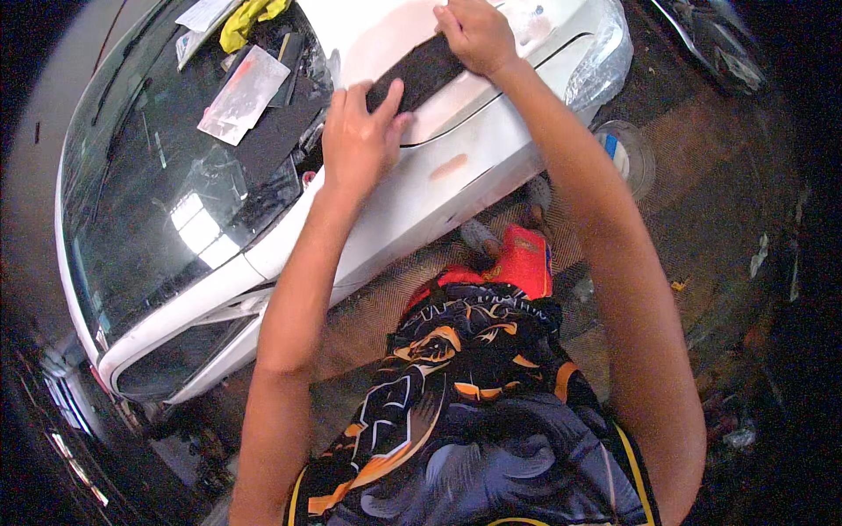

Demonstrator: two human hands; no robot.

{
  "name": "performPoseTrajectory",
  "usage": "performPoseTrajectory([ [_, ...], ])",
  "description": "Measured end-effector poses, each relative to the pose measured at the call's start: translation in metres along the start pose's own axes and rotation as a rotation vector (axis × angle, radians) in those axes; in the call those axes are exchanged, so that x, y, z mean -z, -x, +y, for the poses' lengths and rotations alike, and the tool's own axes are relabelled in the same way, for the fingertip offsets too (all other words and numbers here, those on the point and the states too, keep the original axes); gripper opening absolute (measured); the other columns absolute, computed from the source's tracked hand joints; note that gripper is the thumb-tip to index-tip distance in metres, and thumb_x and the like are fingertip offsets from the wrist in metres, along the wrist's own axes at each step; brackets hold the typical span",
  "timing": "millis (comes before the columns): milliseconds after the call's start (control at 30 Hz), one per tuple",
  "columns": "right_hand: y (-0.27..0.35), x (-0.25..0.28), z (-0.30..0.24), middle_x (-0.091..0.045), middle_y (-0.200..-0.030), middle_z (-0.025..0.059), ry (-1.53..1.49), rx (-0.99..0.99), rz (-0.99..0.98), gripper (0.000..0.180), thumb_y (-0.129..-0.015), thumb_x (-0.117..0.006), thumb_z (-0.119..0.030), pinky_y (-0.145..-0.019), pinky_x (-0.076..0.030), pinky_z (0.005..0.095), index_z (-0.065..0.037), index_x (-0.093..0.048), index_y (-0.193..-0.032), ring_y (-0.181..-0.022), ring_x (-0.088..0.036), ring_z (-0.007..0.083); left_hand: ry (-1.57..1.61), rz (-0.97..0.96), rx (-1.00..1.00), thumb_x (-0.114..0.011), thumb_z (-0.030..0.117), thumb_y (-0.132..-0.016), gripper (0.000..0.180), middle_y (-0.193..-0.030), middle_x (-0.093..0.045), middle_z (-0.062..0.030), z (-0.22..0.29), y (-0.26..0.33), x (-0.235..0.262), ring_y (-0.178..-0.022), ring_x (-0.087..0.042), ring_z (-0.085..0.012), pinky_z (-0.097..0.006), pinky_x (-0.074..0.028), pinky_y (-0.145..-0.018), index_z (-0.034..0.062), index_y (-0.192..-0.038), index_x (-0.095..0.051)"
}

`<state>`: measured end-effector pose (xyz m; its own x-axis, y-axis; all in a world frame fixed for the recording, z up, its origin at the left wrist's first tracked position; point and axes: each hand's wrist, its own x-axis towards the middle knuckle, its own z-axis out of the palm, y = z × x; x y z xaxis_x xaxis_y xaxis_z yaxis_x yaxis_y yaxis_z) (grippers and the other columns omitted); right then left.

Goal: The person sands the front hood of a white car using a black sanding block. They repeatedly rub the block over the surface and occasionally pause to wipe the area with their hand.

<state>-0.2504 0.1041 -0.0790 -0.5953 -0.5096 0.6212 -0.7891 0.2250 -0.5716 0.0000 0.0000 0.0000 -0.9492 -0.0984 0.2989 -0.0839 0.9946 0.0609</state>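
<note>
A long dark strip (417,74), dull like sandpaper, lies across the white car hood (386,26). My left hand (360,136) is at the strip's left end, its fingers and thumb curled around that end. At the other end my right hand (478,39) is closed on the strip, knuckles up. Pale pinkish patches mark the white paint around it, and a tan patch (449,167) shows on the fender below.
On the windshield (167,184) lie a smeared light plate (246,95), dark sheets and a yellow cloth (250,22). Clear plastic (601,61) covers the headlight. A round container (624,158) stands on the floor beside the bumper. Another dark car (710,44) is at upper right.
</note>
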Motion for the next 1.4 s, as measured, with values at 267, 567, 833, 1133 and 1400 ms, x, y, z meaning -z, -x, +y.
performPoseTrajectory([
  [267, -0.007, 0.000, 0.015, -0.064, -0.079, 0.0157, -0.055, -0.030, -0.005, 0.034, -0.102, -0.056, -0.028, -0.072, -0.052, 0.0500, -0.010, -0.065, -0.075, -0.077, -0.066, 0.0396, -0.068, 0.218, -0.152, -0.081, 0.019, -0.083, 0.055, -0.118, -0.062, -0.0229, 0.006, -0.010, -0.023, -0.087, -0.059, -0.0386, -0.050, -0.051, -0.076, 0.0103, -0.135, -0.064],
  [567, 0.041, 0.007, -0.015, -0.059, -0.079, 0.0138, 0.070, 0.235, 0.113, 0.029, -0.100, -0.060, -0.021, -0.070, -0.050, 0.0497, -0.008, -0.060, -0.074, -0.076, -0.062, 0.0360, -0.011, 0.116, -0.149, -0.085, 0.021, -0.081, 0.062, -0.134, -0.060, -0.0256, 0.004, 0.038, -0.010, -0.098, -0.062, -0.0405, -0.047, -0.054, -0.082, 0.0191, -0.139, -0.066],
  [833, -0.014, 0.029, 0.043, -0.065, -0.087, 0.0197, 0.112, -0.078, -0.079, 0.042, -0.108, -0.049, -0.035, -0.083, -0.051, 0.0537, -0.005, -0.065, -0.084, -0.090, -0.064, 0.0403, 0.063, 0.149, -0.074, -0.084, 0.025, -0.080, 0.052, -0.124, -0.064, -0.0217, 0.013, -0.059, -0.050, -0.104, -0.060, -0.0381, -0.048, -0.052, -0.088, 0.0126, -0.129, -0.070],
  [1133, 0.036, 0.053, 0.021, -0.069, -0.119, 0.0204, -0.047, -0.119, 0.394, 0.032, -0.107, -0.048, -0.017, -0.105, -0.044, 0.0464, 0.002, -0.073, -0.113, -0.117, -0.061, 0.0377, 0.030, -0.159, 0.079, -0.079, 0.045, -0.087, 0.063, -0.135, -0.060, -0.0206, 0.050, -0.130, -0.045, -0.124, -0.056, -0.0381, -0.048, -0.047, -0.100, 0.0205, -0.144, -0.064],
  [1400, 0.360, 0.162, 0.045, -0.069, -0.124, 0.0226, 0.163, -0.712, 0.261, 0.036, -0.110, -0.045, -0.020, -0.108, -0.044, 0.0498, 0.002, -0.069, -0.125, -0.118, -0.062, 0.0409, 0.038, 0.037, -0.212, -0.085, 0.025, -0.080, 0.071, -0.123, -0.063, -0.0210, 0.024, -0.045, -0.058, -0.110, -0.061, -0.0391, -0.051, -0.051, -0.090, 0.0211, -0.147, -0.061],
])
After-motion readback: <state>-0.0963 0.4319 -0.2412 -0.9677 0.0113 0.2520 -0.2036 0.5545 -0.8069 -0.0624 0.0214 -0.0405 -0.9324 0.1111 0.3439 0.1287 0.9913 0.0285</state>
